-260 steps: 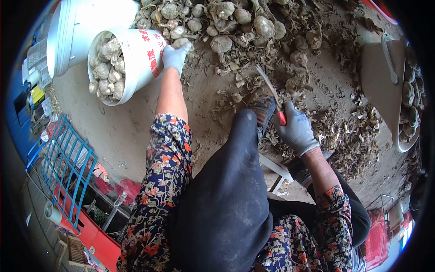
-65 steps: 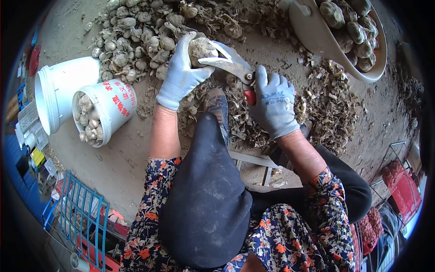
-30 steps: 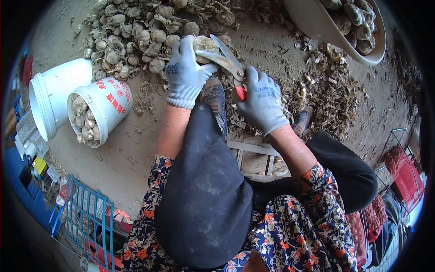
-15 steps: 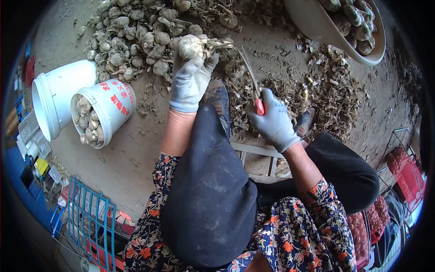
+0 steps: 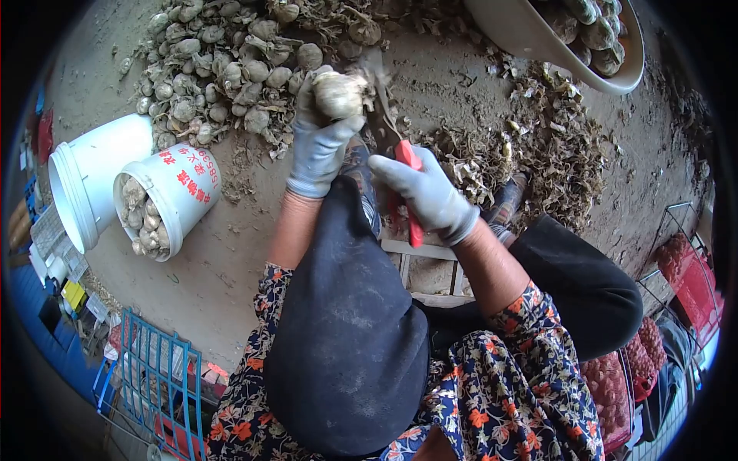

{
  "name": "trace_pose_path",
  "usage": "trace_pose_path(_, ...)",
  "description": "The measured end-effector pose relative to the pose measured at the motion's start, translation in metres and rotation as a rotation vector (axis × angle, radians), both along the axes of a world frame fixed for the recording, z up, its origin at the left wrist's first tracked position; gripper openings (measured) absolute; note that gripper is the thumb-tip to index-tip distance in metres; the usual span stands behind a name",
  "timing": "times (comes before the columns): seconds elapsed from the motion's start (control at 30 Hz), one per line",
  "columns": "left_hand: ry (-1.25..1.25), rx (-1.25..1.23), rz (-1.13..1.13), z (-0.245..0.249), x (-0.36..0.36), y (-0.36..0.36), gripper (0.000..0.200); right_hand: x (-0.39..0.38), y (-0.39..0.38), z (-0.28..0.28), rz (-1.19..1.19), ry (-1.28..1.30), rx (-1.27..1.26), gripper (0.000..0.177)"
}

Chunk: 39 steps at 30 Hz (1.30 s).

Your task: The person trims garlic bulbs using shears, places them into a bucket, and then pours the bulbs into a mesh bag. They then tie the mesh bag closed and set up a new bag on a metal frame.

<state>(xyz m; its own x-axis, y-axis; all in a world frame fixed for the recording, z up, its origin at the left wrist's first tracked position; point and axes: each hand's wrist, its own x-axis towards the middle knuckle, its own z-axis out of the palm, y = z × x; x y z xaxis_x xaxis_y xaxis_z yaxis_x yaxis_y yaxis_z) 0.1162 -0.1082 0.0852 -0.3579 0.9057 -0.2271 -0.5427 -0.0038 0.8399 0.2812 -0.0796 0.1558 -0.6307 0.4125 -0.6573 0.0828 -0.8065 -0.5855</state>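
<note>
My left hand, in a pale work glove, is closed around a garlic bulb, its cut-stalk side turned to the right. My right hand, gloved the same way, grips red-handled shears. Their handles are spread apart, the lower one showing below my palm. The dark, dirty blades point up and reach right beside the stalk end of the bulb, where they are blurred by motion. Both hands are in front of my raised knee.
A heap of garlic bulbs lies ahead on the left. Two white buckets lean beside it: a tilted bucket and a lettered bucket holding garlic. A pale basin of bulbs stands at upper right, above dry trimmings.
My right hand has moved left, bringing the shears from beside the garlic up to its stalk end. The handles have spread. My left hand has turned the bulb slightly, and the view has shifted a little.
</note>
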Motion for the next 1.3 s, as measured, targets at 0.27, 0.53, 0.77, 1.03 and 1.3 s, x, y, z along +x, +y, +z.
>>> trace_pose_path(0.27, 0.033, -0.185, -0.210, 0.012, 0.000, -0.005, 0.051, 0.009, 0.005, -0.035, -0.195, -0.276, 0.281, 0.035)
trace_pose_path(0.53, -0.163, -0.392, -0.273, 0.072, 0.036, 0.062, 0.038, 0.046, 0.001, -0.040, -0.435, -0.128, 0.207, 0.013)
trace_pose_path(0.77, 1.909, 0.694, 0.442, 0.137, 0.112, 0.258, 0.034, 0.090, -0.025, -0.087, -0.296, -0.682, 0.300, 0.030)
trace_pose_path(1.03, 1.532, 0.435, 0.119, 0.125, 0.033, 0.190, 0.015, 0.121, -0.044, -0.135, -0.321, -0.796, 0.345, 0.032)
trace_pose_path(1.3, 1.699, -0.644, -0.710, -0.069, -0.013, 0.064, 0.056, 0.093, -0.040, -0.080, 0.079, -0.654, 0.320, 0.039)
